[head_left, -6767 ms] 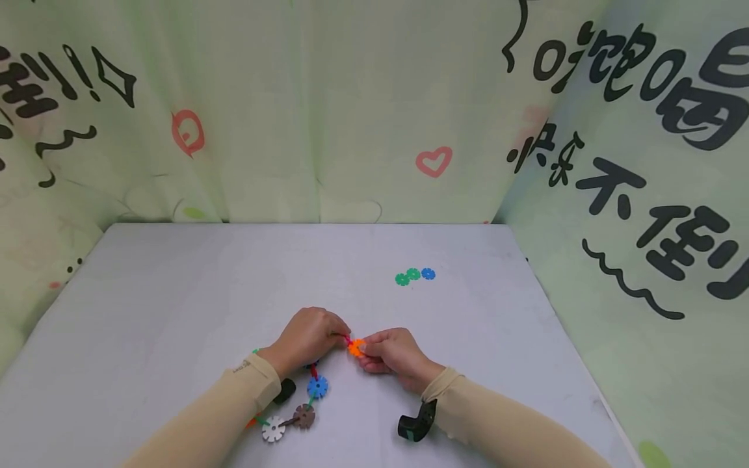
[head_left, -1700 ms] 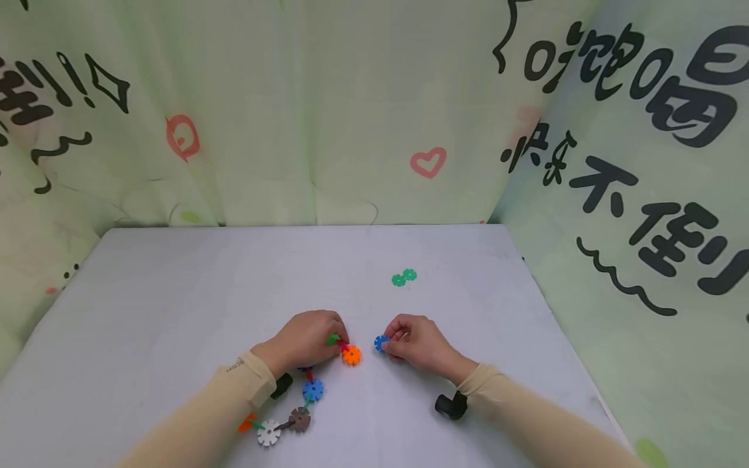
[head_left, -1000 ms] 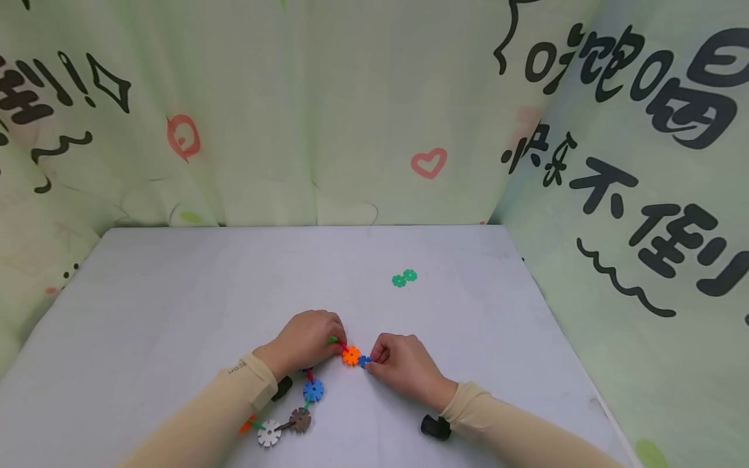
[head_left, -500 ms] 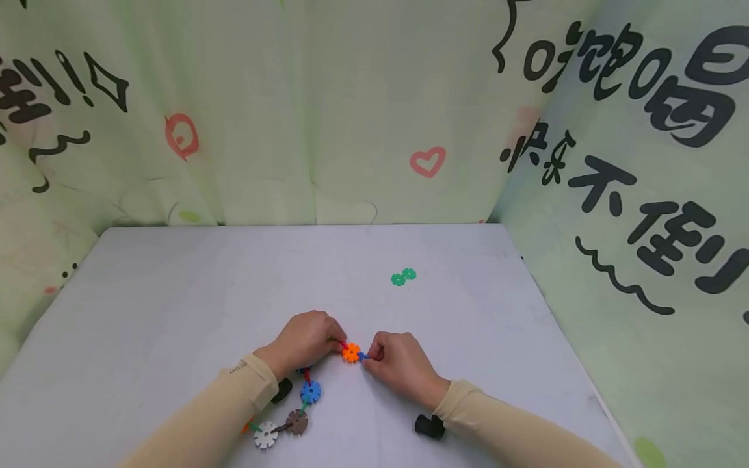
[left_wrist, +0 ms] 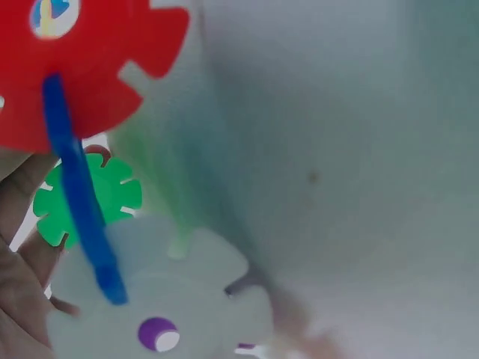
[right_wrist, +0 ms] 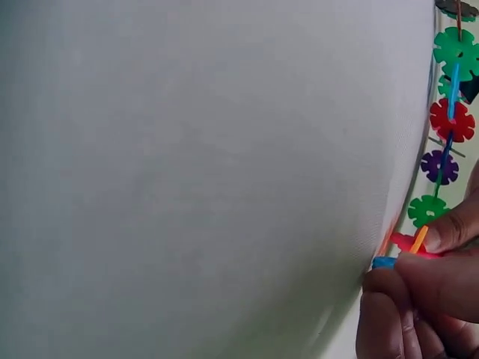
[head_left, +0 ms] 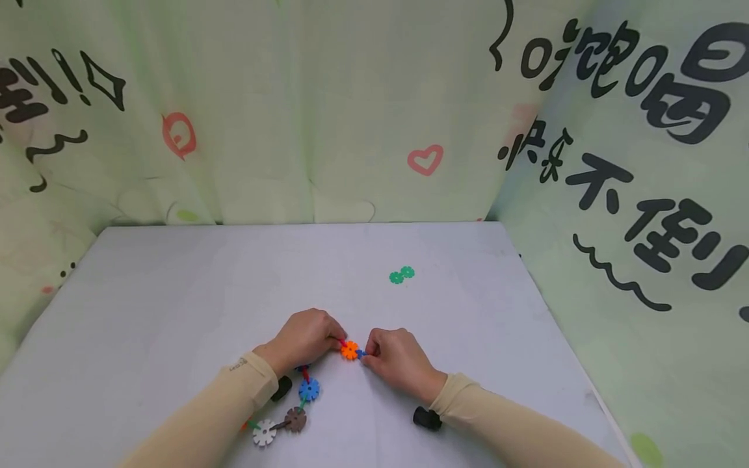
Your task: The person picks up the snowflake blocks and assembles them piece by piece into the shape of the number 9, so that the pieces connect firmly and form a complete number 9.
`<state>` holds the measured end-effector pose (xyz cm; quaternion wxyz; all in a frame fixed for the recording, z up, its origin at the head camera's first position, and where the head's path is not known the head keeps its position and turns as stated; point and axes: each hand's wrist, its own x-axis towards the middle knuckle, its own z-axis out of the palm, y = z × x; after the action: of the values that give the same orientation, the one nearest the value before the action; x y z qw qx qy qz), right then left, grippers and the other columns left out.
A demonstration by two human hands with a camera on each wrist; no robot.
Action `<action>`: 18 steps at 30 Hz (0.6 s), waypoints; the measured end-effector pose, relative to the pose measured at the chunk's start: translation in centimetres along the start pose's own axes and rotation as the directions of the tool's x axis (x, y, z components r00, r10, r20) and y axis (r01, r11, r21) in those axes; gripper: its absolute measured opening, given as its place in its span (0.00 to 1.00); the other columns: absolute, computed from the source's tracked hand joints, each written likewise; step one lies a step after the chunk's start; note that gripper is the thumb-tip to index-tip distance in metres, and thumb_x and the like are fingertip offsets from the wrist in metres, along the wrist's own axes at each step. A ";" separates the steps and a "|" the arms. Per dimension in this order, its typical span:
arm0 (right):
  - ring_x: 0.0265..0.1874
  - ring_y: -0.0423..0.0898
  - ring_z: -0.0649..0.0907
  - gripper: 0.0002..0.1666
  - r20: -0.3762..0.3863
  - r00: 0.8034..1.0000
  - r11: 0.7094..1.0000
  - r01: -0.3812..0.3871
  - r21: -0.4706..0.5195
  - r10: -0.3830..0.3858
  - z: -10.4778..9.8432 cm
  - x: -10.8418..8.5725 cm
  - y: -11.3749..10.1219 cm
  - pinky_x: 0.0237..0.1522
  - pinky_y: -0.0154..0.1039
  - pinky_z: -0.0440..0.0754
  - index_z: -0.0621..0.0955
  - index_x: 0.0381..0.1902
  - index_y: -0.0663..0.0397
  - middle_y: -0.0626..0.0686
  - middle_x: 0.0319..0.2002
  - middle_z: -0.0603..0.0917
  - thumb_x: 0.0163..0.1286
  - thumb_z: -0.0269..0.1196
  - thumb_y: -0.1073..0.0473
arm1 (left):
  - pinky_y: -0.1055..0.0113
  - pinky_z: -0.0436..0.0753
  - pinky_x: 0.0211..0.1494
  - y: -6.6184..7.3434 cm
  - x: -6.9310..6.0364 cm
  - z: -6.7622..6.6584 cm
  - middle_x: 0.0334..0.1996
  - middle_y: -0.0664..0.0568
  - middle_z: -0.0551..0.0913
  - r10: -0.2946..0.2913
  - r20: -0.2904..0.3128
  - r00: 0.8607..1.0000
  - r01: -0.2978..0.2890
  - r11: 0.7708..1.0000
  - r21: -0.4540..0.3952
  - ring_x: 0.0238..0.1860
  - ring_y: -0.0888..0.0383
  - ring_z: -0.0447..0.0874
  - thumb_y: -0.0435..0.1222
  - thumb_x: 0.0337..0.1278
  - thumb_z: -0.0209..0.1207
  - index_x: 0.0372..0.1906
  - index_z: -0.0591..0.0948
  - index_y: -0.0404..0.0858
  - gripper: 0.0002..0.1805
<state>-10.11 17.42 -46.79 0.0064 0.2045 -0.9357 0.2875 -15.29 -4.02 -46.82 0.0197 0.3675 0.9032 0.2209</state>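
My left hand point(head_left: 307, 338) pinches a pink interlocking disc next to an orange disc point(head_left: 350, 350). The thumb and forefinger of my right hand point(head_left: 404, 364) pinch a blue disc point(head_left: 361, 354), edge-on against the orange disc's right rim; fingers partly hide it. A chain of notched discs trails from my left hand toward me, with a lighter blue disc point(head_left: 309, 390), a brown disc point(head_left: 295, 420) and a white disc point(head_left: 264, 433); my left forearm covers part. In the left wrist view, a red disc point(left_wrist: 90, 90) and a pale disc point(left_wrist: 209, 299) are joined by a blue one.
Two loose green discs point(head_left: 402, 274) lie farther back on the white table point(head_left: 205, 279). Black wrist devices sit under my left sleeve point(head_left: 282, 389) and right sleeve point(head_left: 427, 418). Printed curtains point(head_left: 363, 110) enclose the table's back and sides.
My right hand held the orange disc first. Later it took the blue disc from beside the green ones and brought it left, turned edge-on against the orange rim. My left hand stays nearly in place.
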 end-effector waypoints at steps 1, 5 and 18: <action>0.18 0.33 0.73 0.14 -0.001 1.000 1.000 0.012 -0.009 -0.012 0.0 0.0 0.0 0.22 0.30 0.74 0.79 0.24 0.46 0.36 0.18 0.75 0.57 0.75 0.63 | 0.59 0.82 0.48 0.0 0.0 0.0 0.37 0.57 0.89 0.002 -0.002 1.000 -0.002 1.000 -0.002 0.43 0.55 0.86 0.34 0.52 0.73 0.37 0.91 0.42 0.06; 0.18 0.33 0.74 0.13 0.021 1.000 1.000 0.021 -0.010 -0.021 -0.1 0.3 0.3 0.23 0.30 0.74 0.79 0.24 0.45 0.35 0.18 0.76 0.58 0.75 0.62 | 0.59 0.82 0.48 -0.2 0.0 0.1 0.36 0.58 0.89 0.016 -0.010 1.000 -0.016 1.000 -0.006 0.43 0.56 0.86 0.34 0.52 0.73 0.37 0.91 0.42 0.06; 0.21 0.35 0.76 0.12 0.075 0.996 0.994 -0.054 0.094 0.047 -0.1 0.9 1.1 0.24 0.33 0.76 0.80 0.25 0.45 0.35 0.20 0.78 0.58 0.75 0.60 | 0.58 0.82 0.49 -0.3 -0.1 0.1 0.36 0.59 0.89 -0.005 -0.024 1.000 0.005 1.000 -0.020 0.43 0.57 0.85 0.34 0.52 0.73 0.36 0.91 0.43 0.06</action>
<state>-11.37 17.95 -47.19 -0.0445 0.1912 -0.9252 0.3247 -15.39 -4.23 -47.01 0.0131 0.3622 0.9020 0.2344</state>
